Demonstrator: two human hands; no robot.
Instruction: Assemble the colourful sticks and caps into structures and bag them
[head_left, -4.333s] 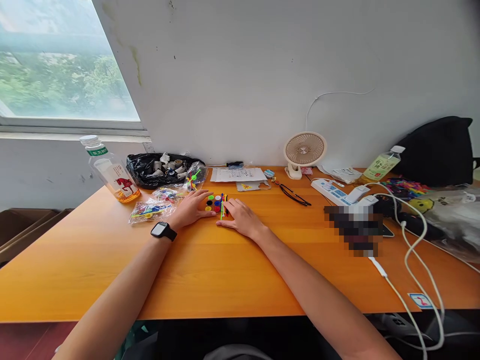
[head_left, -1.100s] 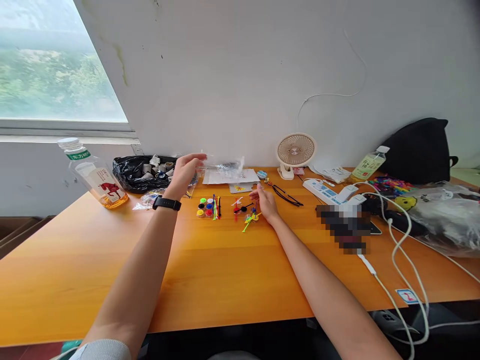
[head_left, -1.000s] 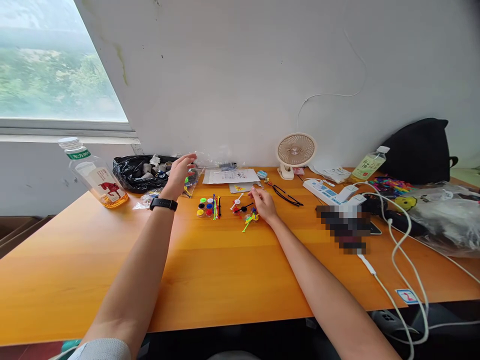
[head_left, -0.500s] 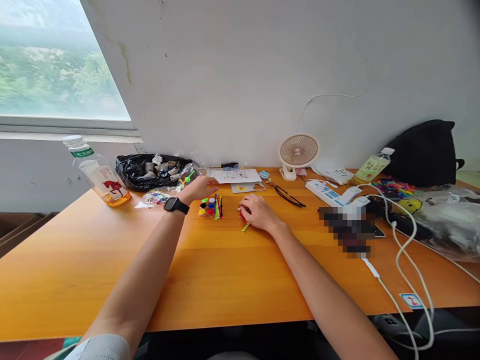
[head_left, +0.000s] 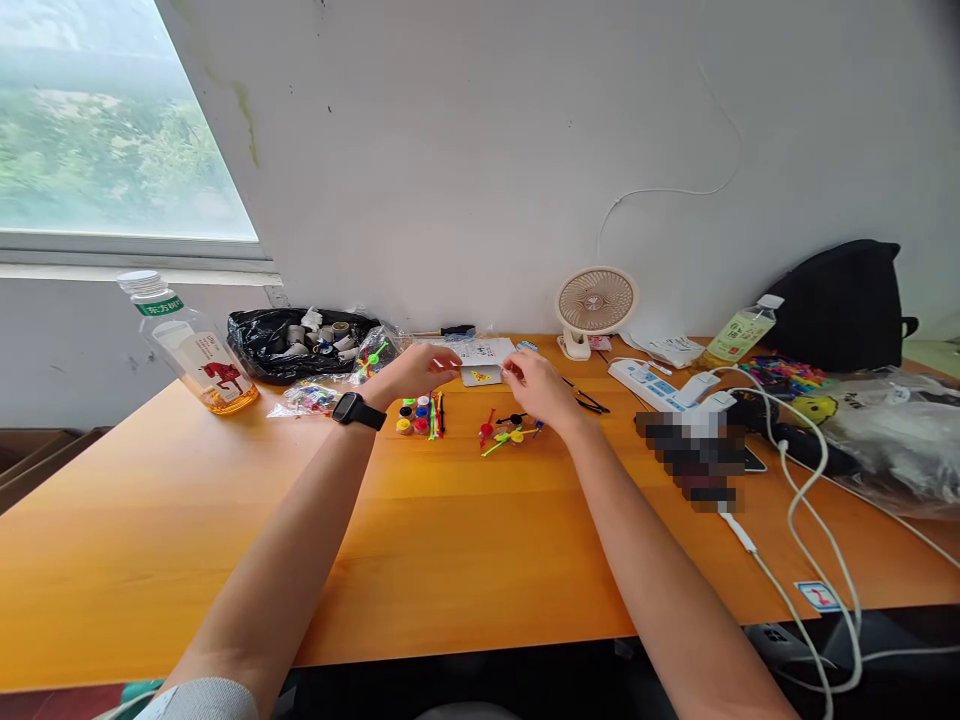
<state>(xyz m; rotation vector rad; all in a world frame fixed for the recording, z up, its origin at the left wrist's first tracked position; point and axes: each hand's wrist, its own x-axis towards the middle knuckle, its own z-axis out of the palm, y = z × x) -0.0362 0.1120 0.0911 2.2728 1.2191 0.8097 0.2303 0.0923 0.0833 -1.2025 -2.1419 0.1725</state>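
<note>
A white printed sheet of paper (head_left: 486, 352) lies toward the wall, with a grey card bearing a yellow mark (head_left: 481, 377) partly beneath it. At the paper's near left corner, the thumb and fingers of my left hand (head_left: 416, 371), with a black watch on the wrist, close on its edge. My right hand (head_left: 541, 388) pinches the near right corner. Small plastic spinner pieces in red, black and yellow-green (head_left: 511, 434) lie below my right hand. Round coloured caps (head_left: 406, 425) and a row of thin coloured sticks (head_left: 436, 415) sit between my forearms.
At the left stand a tilted-looking bottle (head_left: 199, 350), a black bag of grey tubes (head_left: 300, 345) and clear bags of parts (head_left: 309, 397). A small fan (head_left: 596, 302), black-framed glasses (head_left: 591, 402), a power strip (head_left: 652, 387) and white cables occupy the right.
My right hand has left the spinner pieces and moved up to the paper, uncovering them. My left hand has shifted slightly right along the paper.
</note>
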